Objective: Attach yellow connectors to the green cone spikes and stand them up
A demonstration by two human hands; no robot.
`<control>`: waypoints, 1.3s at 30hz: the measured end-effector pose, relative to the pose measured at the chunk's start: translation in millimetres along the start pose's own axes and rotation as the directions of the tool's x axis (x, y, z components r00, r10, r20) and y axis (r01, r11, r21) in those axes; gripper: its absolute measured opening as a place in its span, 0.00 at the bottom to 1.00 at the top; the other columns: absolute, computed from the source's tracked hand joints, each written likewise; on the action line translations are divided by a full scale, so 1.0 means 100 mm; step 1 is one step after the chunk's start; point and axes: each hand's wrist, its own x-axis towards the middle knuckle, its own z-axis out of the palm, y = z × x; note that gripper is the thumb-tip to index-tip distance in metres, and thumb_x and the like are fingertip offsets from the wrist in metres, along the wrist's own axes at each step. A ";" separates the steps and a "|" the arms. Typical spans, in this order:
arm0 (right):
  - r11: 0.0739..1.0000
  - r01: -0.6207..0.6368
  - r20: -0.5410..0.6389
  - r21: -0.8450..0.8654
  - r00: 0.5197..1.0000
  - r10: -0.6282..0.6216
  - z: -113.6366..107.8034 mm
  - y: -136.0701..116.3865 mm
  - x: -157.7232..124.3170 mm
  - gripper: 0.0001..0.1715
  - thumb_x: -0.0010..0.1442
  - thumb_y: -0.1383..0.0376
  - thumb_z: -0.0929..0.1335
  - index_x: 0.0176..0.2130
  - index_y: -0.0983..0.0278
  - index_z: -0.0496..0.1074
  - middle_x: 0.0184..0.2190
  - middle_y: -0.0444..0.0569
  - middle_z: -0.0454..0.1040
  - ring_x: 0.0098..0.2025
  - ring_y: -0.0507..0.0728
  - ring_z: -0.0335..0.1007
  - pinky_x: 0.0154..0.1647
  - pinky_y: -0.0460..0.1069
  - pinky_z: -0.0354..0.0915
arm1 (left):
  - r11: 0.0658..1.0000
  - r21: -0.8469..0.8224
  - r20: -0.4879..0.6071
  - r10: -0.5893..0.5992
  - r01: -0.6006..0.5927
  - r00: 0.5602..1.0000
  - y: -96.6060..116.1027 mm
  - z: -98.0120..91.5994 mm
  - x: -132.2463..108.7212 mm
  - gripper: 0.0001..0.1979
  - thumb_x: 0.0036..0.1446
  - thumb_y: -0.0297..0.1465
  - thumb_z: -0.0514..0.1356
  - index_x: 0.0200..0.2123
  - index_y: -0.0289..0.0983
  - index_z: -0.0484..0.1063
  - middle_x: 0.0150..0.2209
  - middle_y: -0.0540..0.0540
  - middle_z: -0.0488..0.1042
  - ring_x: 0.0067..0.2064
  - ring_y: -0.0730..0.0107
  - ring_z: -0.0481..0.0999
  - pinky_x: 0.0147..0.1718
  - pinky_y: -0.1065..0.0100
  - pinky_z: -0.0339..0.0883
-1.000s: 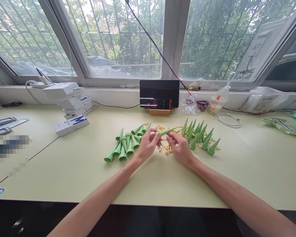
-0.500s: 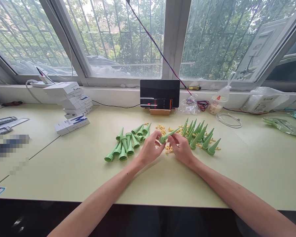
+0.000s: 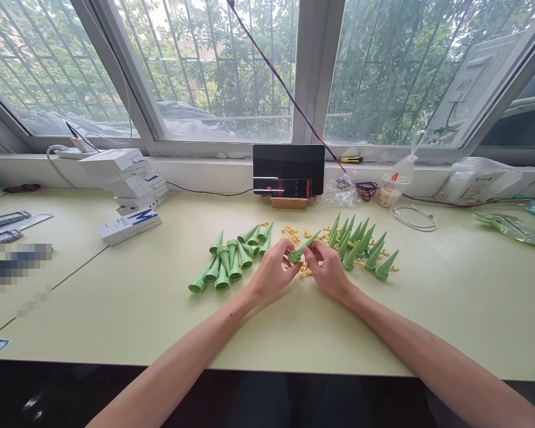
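My left hand point(image 3: 271, 272) and my right hand point(image 3: 327, 269) meet over the pale green table point(image 3: 160, 309), both pinching one green cone-shaped spike point(image 3: 302, 248) whose tip points up and to the right. Under my fingers lie several small yellow plastic pieces point(image 3: 304, 273). Left of my hands, several green cones lie on their sides in a pile point(image 3: 225, 263). More green cones stand upright in a group point(image 3: 361, 246) on the other side, with yellow pieces scattered around them.
A dark tablet with a phone point(image 3: 289, 172) leans against the window sill behind the cones. White boxes point(image 3: 127, 181) are stacked at the back left. A plastic cup point(image 3: 392, 187), a white cable point(image 3: 414, 217) and bags point(image 3: 512, 229) lie at the right.
The green cone has swung from lying nearly level to pointing more steeply up and right. My right hand has closed in on it, so both hands now hold it together.
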 end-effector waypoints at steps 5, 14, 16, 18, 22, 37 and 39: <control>1.000 -0.004 -0.005 -0.014 1.000 0.004 -0.01 0.00 0.00 0.15 0.67 0.56 0.61 0.32 0.62 0.64 0.25 0.44 0.68 0.26 0.53 0.66 0.29 0.47 0.64 | 1.000 -0.016 0.019 0.009 -0.008 1.000 0.05 -0.01 -0.01 0.09 0.56 0.28 0.59 0.40 0.39 0.62 0.37 0.48 0.69 0.33 0.74 0.70 0.36 0.67 0.74; 1.000 -0.002 0.000 -0.016 1.000 0.002 0.00 0.02 0.01 0.13 0.68 0.56 0.61 0.37 0.62 0.67 0.28 0.46 0.71 0.27 0.53 0.67 0.30 0.48 0.65 | 0.999 -0.020 0.013 -0.032 0.032 0.999 -0.03 -0.01 0.01 0.09 0.58 0.30 0.59 0.42 0.40 0.63 0.39 0.46 0.71 0.39 0.68 0.73 0.36 0.66 0.76; 0.999 0.013 -0.013 -0.031 1.000 -0.014 0.00 0.02 0.01 0.13 0.68 0.58 0.61 0.38 0.63 0.68 0.30 0.47 0.73 0.29 0.54 0.68 0.32 0.48 0.65 | 0.999 -0.025 -0.040 -0.049 0.048 0.998 -0.05 -0.03 0.03 0.10 0.58 0.31 0.59 0.43 0.40 0.63 0.40 0.45 0.71 0.39 0.69 0.74 0.36 0.66 0.76; 0.997 0.050 -0.019 -0.057 0.999 -0.051 -0.01 0.02 0.01 0.11 0.68 0.60 0.62 0.39 0.63 0.69 0.32 0.48 0.74 0.31 0.54 0.69 0.35 0.49 0.65 | 0.997 -0.030 -0.125 -0.077 0.074 0.989 -0.07 -0.06 0.06 0.11 0.58 0.31 0.60 0.43 0.40 0.63 0.41 0.45 0.71 0.37 0.70 0.75 0.35 0.67 0.76; 0.981 0.155 0.049 -0.121 0.988 -0.150 0.01 0.03 0.01 0.06 0.65 0.64 0.64 0.39 0.62 0.71 0.35 0.49 0.74 0.37 0.56 0.69 0.42 0.51 0.64 | 0.993 -0.038 -0.294 -0.119 0.112 0.949 -0.07 -0.12 0.11 0.10 0.58 0.32 0.61 0.42 0.39 0.64 0.40 0.45 0.72 0.37 0.70 0.76 0.35 0.66 0.76; 0.912 0.262 0.329 -0.316 0.932 -0.154 0.06 0.06 -0.03 0.07 0.62 0.68 0.70 0.40 0.59 0.77 0.34 0.49 0.74 0.41 0.58 0.66 0.46 0.55 0.58 | 0.995 -0.012 -0.304 -0.098 0.099 0.948 -0.06 -0.10 0.09 0.11 0.58 0.33 0.61 0.42 0.39 0.65 0.40 0.46 0.72 0.35 0.71 0.76 0.33 0.68 0.75; 0.910 0.254 0.342 -0.327 0.930 -0.137 0.06 0.05 -0.03 0.08 0.62 0.68 0.69 0.41 0.59 0.78 0.35 0.49 0.74 0.41 0.58 0.66 0.46 0.55 0.58 | 0.995 -0.011 -0.303 -0.102 0.103 0.948 -0.06 -0.10 0.09 0.11 0.57 0.33 0.61 0.42 0.38 0.65 0.40 0.45 0.72 0.35 0.72 0.76 0.32 0.68 0.75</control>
